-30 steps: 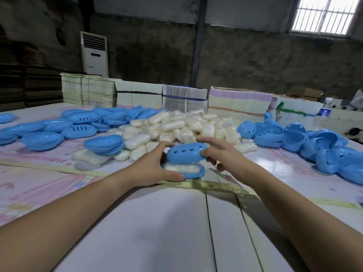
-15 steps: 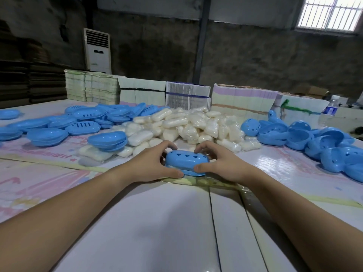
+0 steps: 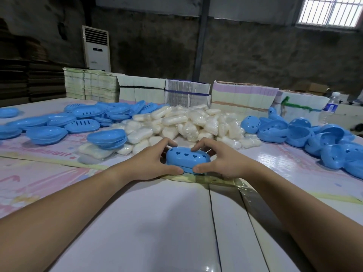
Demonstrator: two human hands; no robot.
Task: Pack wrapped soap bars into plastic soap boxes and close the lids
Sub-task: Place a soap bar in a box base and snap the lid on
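- Pressing from both ends, the closed light-blue oval plastic soap box [image 3: 188,160] with three heart-shaped cutouts in its lid is held flat on the pale laminated desk [image 3: 157,222], about midway across it, just in front of the heap of wrapped soap.
- It is judged that the box is kept down on the desk so the lid can be seated fully on its base; no gap is seen along the near seam.
- The left hand [image 3: 152,160] is curled round the box's left end, thumb laid along the near lower edge, fingers arched over the far side.
- The right hand [image 3: 222,160] is curled round the right end in mirror fashion, thumb tip at the near seam, fingers hooked behind the lid.
- Both forearms are stretched forward, converging on the box, wrists low to the desk.
- The pile of white plastic-wrapped soap bars [image 3: 188,122] is kept within reach just behind the box.
- Blue slotted tray bases [image 3: 82,124] are spread towards the left edge and blue domed lids [image 3: 314,134] towards the right edge, presumably so each part can be drawn from its own side.
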